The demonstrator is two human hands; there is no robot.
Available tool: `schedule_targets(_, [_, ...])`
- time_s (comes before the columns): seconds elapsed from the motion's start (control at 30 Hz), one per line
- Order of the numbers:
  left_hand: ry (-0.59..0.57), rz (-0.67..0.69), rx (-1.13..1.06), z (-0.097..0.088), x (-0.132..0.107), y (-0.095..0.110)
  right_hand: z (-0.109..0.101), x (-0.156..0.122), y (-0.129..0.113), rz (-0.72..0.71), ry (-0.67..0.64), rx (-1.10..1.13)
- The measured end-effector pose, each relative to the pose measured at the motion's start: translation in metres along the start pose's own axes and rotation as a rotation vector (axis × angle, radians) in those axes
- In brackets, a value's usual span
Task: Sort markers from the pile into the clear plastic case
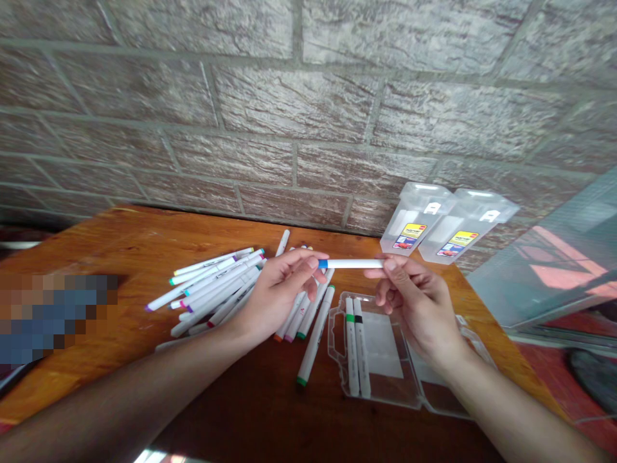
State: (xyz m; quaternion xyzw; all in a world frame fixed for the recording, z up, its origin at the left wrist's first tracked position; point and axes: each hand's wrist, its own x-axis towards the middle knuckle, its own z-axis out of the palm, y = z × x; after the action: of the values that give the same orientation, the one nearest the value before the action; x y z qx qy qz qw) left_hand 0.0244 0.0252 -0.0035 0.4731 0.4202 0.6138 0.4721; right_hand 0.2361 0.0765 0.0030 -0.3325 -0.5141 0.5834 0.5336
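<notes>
A white marker with a blue end (pixel 354 263) is stretched level between my two hands. My left hand (pixel 290 280) pinches its blue end, and my right hand (pixel 414 299) grips the opposite end between thumb and fingers. Below my right hand lies an open clear plastic marker case (pixel 407 392). Two markers stand side by side in its left half, one with a green band (pixel 352 354) and one with a black band (pixel 361 354). A pile of white markers (pixel 216 283) with coloured ends spreads behind and beside my left hand, which partly hides it.
Two closed translucent cases (pixel 409 218) with yellow labels stand upright at the wooden table's (pixel 139 238) back right, by the stone-block wall (pixel 289 103). A loose green-ended marker (pixel 315 337) lies left of the open case. A pixelated patch (pixel 53 315) covers the left side.
</notes>
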Motion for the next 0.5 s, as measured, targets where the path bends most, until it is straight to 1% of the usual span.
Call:
schedule_targets(0.13, [-0.041,0.025,-0.014,-0.0008,-0.0011,-0.0004,0.0014,0.0033,-0.0003,0.017,0.040,0.029])
schedule_targets(0.33, [-0.199,0.037,-0.076,-0.0046,-0.0047,-0.0025,-0.0006,0.0064,-0.0025,0.126,0.040,0.064])
schedule_targets(0.5, [-0.264,0.049,-0.091,-0.0068,-0.0062,-0.0031,-0.0029,0.0076,-0.0015,0.170,0.021,0.075])
